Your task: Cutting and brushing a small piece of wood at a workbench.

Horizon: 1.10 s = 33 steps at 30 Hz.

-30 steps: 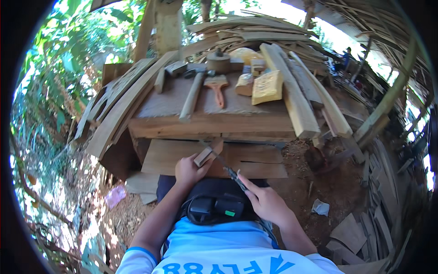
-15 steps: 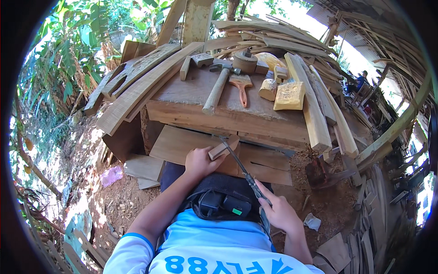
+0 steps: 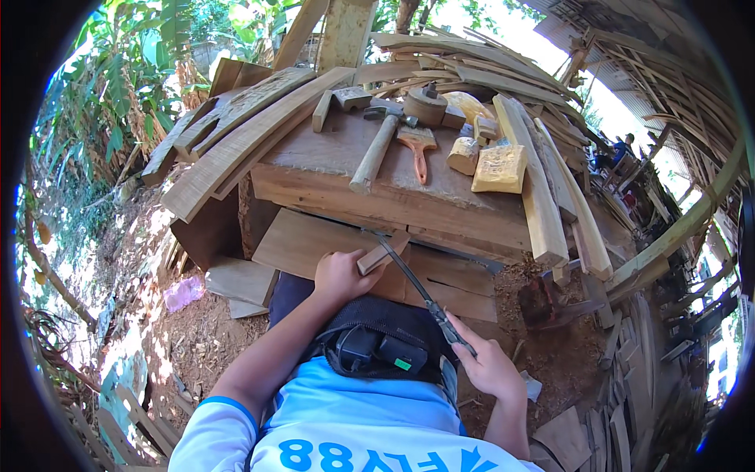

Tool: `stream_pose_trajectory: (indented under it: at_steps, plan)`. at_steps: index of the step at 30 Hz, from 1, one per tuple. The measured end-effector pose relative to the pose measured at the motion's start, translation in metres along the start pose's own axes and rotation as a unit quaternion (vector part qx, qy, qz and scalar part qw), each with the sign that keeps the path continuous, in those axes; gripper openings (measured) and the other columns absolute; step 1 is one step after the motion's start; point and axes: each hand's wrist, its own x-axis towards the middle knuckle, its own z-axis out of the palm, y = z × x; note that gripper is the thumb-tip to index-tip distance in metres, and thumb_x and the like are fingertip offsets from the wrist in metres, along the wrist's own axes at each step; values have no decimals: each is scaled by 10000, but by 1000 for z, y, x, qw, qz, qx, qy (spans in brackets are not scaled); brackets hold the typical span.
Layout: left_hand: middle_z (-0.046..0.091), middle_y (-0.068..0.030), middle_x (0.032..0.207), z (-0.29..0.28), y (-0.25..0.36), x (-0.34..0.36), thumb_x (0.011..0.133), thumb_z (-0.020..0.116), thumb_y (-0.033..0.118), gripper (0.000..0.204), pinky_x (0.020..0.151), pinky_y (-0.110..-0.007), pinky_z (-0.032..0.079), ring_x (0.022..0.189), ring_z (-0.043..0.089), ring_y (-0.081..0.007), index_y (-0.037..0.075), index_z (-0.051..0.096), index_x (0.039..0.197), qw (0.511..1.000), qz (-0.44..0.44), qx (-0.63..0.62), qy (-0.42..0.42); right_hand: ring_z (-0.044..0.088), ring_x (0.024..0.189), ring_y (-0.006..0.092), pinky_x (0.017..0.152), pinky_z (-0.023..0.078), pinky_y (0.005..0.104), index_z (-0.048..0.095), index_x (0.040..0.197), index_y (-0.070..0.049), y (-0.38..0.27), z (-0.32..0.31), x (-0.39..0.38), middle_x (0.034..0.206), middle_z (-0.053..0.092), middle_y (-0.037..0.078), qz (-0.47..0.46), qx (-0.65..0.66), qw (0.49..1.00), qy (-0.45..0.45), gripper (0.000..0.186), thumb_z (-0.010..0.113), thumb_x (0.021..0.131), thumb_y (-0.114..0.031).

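Left hand [image 3: 340, 275]: a small wooden block [image 3: 383, 252] is being gripped against the plank [image 3: 314, 244].
Right hand [image 3: 487, 366]: a file [image 3: 413, 279] is being grasped by its handle, tip at the block.

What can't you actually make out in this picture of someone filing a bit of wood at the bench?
- Left hand: its fingers wrap the small wood piece, hiding the held end.
- Right hand: its grip covers the handle of the file.
- File teeth: too small to read.
- Paintbrush behind the hammer: bristles blurred.
- Person far right: too small.
- Workbench legs: hidden by planks.
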Motion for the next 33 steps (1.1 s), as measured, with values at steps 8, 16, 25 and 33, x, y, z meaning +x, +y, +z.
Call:
stream_pose_trajectory:
  at_steps: [8, 16, 25, 33]
  plan:
    - [707, -167, 726, -1, -2, 1, 819, 737, 495, 368, 674, -484, 570, 698, 690, -394, 135, 761, 894, 1000, 17, 11, -8, 594, 1213, 439, 998, 500, 403, 370, 1571, -268, -8, 18, 60, 1346, 630, 208, 68, -8, 996, -57, 577, 548, 1030, -181]
    - [690, -170, 680, 0, -1, 0, 828, 709, 507, 382, 641, -484, 569, 671, 690, -393, 128, 721, 784, 1000, 22, -4, 19, 579, 1244, 429, 1016, 485, 404, 370, 1572, -270, -6, 2, 10, 1373, 615, 197, 120, 9, 991, -61, 574, 542, 1033, -173]
    - [706, -178, 744, -7, 0, 2, 815, 732, 497, 380, 697, -496, 567, 727, 688, -405, 128, 758, 900, 999, -3, -5, -31, 627, 768, 426, 762, 513, 433, 364, 1577, -271, 1, 23, 48, 889, 623, 255, -58, 4, 998, 16, 578, 543, 1035, -176]
    - [701, -191, 743, -1, -3, 2, 802, 738, 498, 383, 682, -499, 565, 734, 686, -416, 120, 740, 862, 1000, -1, -9, -16, 679, 796, 456, 760, 531, 446, 365, 1574, -290, 8, 17, 20, 882, 672, 279, 57, 15, 998, -31, 572, 542, 1038, -197]
